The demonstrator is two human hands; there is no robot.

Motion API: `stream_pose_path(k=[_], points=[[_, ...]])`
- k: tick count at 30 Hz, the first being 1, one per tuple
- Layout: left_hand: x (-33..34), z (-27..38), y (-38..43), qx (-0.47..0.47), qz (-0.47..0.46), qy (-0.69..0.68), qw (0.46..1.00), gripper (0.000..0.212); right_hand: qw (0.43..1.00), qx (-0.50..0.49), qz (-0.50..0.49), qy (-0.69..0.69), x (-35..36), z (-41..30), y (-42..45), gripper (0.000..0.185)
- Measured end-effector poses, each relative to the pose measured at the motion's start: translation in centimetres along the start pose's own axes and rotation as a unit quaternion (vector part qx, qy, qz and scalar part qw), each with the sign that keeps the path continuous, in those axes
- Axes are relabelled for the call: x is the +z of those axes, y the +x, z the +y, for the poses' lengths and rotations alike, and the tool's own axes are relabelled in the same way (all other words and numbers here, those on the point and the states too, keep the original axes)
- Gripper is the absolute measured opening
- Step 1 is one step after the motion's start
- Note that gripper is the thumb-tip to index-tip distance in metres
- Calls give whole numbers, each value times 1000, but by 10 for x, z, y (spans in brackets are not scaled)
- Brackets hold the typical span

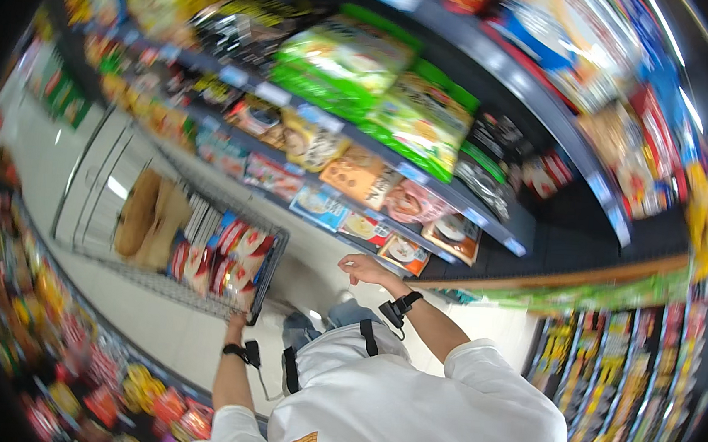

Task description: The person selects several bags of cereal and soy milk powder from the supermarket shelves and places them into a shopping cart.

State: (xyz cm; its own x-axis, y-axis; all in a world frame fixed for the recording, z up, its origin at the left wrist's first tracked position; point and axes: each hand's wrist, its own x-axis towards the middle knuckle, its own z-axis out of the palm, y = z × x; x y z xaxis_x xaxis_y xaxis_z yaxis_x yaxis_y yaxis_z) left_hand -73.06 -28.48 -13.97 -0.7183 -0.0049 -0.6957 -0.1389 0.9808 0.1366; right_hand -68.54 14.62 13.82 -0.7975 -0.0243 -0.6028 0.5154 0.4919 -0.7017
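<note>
My left hand [237, 321] grips the near end of the dark handle [268, 276] of a wire shopping cart [138, 264]. The cart stands ahead of me to the left. Near its handle lie several red, white and blue packages [241, 243]. Farther in are a brown, elongated item [137, 213] and a tan one [171, 219], with a white ridged stack [202, 218] beside them. My right hand [364, 269] is raised in front of me with loosely bent fingers and nothing in it. Closest to it is an orange package [402, 253] on the lowest shelf level.
A dark shelf unit [496, 232] curves across the front, holding green bags [341, 64] and rows of colourful packets [357, 174]. Behind my left arm runs a low display of bright packages [103, 401]. More stocked shelves [617, 366] stand at right. Pale floor tiles [158, 330] lie below.
</note>
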Motion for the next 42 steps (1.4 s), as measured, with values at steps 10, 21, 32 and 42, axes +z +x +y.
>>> stream_pose_path(k=[10,21,32,42], points=[[10,92,-64,-108,-256,-463,842,41,909,35,382,165,-83,184,-172,25],[-29,365,-126,258,-113,-506,815,22,770,-49,628,101,-211,198,-236,25],[-132,593,-323,641,52,-195,741,19,729,-78,655,182,-291,223,-187,55],[-150,625,-294,729,94,-141,663,23,674,-110,473,558,-344,193,-203,24]])
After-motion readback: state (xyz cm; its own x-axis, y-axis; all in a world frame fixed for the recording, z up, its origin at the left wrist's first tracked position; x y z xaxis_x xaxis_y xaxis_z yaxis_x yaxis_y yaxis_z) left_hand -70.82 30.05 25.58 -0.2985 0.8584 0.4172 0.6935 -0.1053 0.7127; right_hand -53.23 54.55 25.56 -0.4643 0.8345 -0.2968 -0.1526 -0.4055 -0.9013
